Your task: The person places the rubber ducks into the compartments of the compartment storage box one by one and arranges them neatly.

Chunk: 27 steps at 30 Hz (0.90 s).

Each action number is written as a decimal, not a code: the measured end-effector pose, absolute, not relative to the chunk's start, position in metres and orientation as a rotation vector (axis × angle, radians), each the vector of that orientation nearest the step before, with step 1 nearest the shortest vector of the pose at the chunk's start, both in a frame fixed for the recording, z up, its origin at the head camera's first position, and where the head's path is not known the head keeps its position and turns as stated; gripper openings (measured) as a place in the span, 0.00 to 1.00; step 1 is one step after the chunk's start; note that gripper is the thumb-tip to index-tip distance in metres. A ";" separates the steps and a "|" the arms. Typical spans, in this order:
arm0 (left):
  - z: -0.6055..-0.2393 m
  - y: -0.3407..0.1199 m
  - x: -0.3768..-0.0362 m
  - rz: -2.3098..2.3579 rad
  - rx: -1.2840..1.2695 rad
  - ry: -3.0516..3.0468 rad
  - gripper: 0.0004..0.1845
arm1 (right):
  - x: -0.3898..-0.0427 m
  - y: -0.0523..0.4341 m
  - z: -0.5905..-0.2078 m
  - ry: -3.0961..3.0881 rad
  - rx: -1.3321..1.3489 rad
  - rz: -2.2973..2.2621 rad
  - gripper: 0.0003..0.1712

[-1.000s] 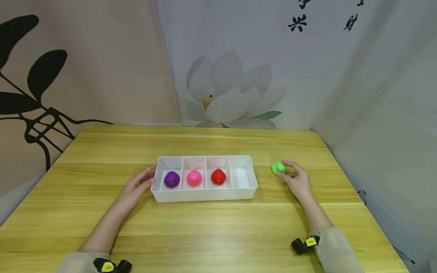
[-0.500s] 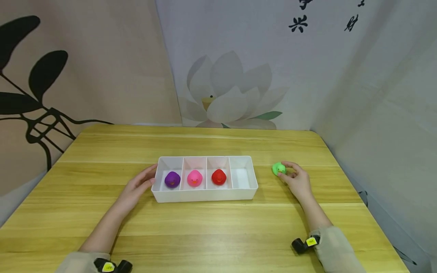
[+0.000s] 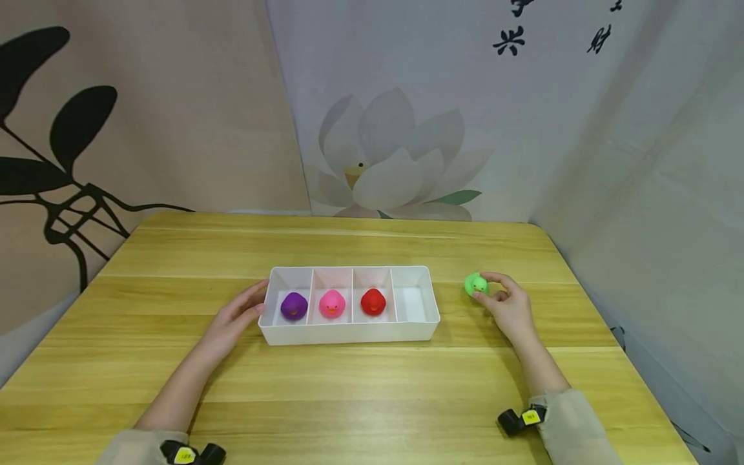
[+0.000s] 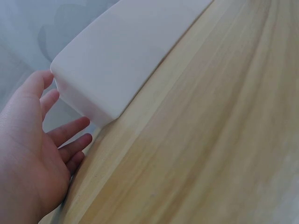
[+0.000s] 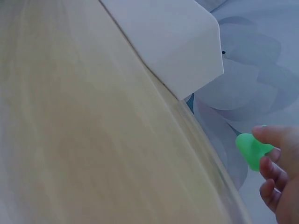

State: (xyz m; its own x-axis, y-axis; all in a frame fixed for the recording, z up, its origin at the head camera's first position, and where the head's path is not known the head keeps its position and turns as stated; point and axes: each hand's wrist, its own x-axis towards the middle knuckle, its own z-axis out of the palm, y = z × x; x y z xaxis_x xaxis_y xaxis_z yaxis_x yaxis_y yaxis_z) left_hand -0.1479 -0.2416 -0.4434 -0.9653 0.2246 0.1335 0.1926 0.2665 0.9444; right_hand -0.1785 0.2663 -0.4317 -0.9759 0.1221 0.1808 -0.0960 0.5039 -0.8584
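A white box (image 3: 349, 332) with several compartments stands mid-table. It holds a purple rubber duck (image 3: 294, 306), a pink rubber duck (image 3: 332, 303) and a red rubber duck (image 3: 373, 301), one per compartment; the rightmost compartment is bare. My left hand (image 3: 234, 318) rests against the box's left end, thumb at its near corner, fingers loosely extended, as the left wrist view confirms. To the right of the box, my right hand (image 3: 509, 312) pinches a green rubber duck (image 3: 475, 284) between thumb and fingers. In the right wrist view the green duck (image 5: 252, 150) is partly covered by the fingers.
The wooden table (image 3: 372, 400) extends around the box on all sides. Behind it hangs a pale cloth backdrop (image 3: 407, 129) with a printed lotus and dark leaves. A black wrist camera (image 3: 520, 420) sits on the right sleeve.
My right hand has risen very slightly with the green duck in its pinch. The left hand and the box hold still, and the head view has shifted a little.
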 end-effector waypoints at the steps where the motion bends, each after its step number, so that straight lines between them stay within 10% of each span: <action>1: -0.443 -0.242 -0.148 1.844 0.408 2.475 0.26 | -0.178 0.265 -0.430 -2.520 -0.017 1.474 0.26; 27: -0.440 -0.240 -0.146 1.840 0.419 2.467 0.26 | -0.147 0.218 -0.365 -2.399 0.272 1.587 0.23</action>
State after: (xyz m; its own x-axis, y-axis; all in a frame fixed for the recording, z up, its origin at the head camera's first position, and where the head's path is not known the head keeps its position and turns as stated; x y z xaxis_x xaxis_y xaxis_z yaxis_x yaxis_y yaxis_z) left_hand -0.1455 -0.2405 -0.4398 -0.9631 0.2348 0.1317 0.1932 0.2620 0.9455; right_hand -0.1469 0.2182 -0.3650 -0.9509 -0.0166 0.3090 -0.2909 0.3885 -0.8743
